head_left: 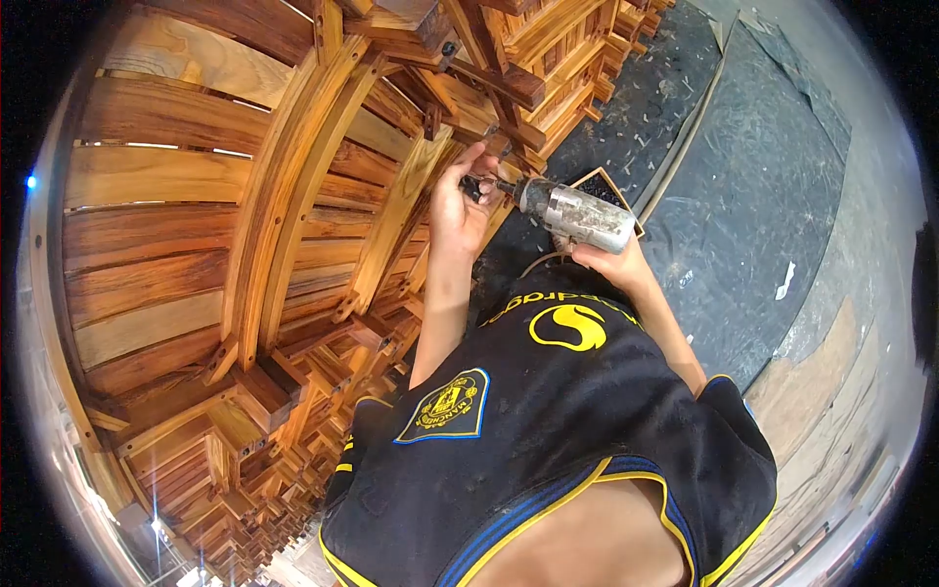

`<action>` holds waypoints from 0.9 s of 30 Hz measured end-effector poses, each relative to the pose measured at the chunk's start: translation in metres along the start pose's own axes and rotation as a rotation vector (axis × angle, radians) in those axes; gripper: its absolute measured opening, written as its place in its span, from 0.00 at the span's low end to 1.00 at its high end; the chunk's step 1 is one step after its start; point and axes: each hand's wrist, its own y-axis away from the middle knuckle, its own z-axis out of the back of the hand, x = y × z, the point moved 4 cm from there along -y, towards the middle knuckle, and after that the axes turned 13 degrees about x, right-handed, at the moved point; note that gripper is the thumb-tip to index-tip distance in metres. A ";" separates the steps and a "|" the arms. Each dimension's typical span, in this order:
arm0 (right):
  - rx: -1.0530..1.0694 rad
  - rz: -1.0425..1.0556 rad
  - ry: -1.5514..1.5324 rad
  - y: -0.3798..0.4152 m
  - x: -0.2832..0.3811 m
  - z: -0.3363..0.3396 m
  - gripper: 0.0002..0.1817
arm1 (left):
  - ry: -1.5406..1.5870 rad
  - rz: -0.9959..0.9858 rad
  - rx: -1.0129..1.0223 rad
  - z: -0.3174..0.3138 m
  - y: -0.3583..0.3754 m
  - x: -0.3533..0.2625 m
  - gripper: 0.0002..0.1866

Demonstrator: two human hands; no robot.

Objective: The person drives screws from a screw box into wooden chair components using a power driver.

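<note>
My right hand [608,260] is wrapped round a worn silver power driver [590,217], mostly from below, so its grip is hidden. The driver lies nearly level, its dark nose toward my left hand [462,207]. That hand is raised beside a slatted wooden furniture piece [393,210], fingers bent together around the driver's tip. Something small and dark shows between those fingers; I cannot make out what it is. Whether the tip touches the wood is hidden by the fingers.
Wooden frames with slats and curved braces [279,196] fill the left side, and more wooden pieces [562,44] stand beyond. A shallow wooden box [639,231] with small dark pieces sits behind the driver. Dark sheeting [753,186] with scattered scraps covers the floor on the right.
</note>
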 end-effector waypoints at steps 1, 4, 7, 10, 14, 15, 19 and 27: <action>0.018 0.005 0.001 -0.001 0.001 -0.001 0.24 | 0.000 0.000 0.000 -0.002 0.000 0.000 0.15; 0.008 -0.005 -0.010 -0.003 0.003 0.006 0.23 | 0.018 -0.019 0.001 -0.008 0.000 0.002 0.16; 0.009 0.002 -0.038 -0.008 0.003 0.003 0.24 | 0.038 -0.005 0.035 0.006 -0.002 0.004 0.16; -0.001 0.005 -0.057 -0.009 0.003 0.003 0.23 | -0.036 -0.042 0.047 0.012 -0.002 0.002 0.16; 0.024 0.004 -0.036 -0.010 0.002 0.001 0.22 | -0.057 -0.044 0.048 0.007 0.003 -0.003 0.15; 0.028 0.005 -0.038 -0.010 0.002 0.001 0.22 | -0.042 -0.034 0.052 0.003 0.005 -0.005 0.14; 0.023 0.003 -0.074 -0.009 -0.003 0.004 0.22 | -0.077 -0.049 0.066 -0.009 0.006 -0.009 0.13; 0.013 -0.012 -0.057 -0.005 0.000 0.001 0.21 | -0.199 -0.028 0.034 -0.017 0.008 -0.013 0.11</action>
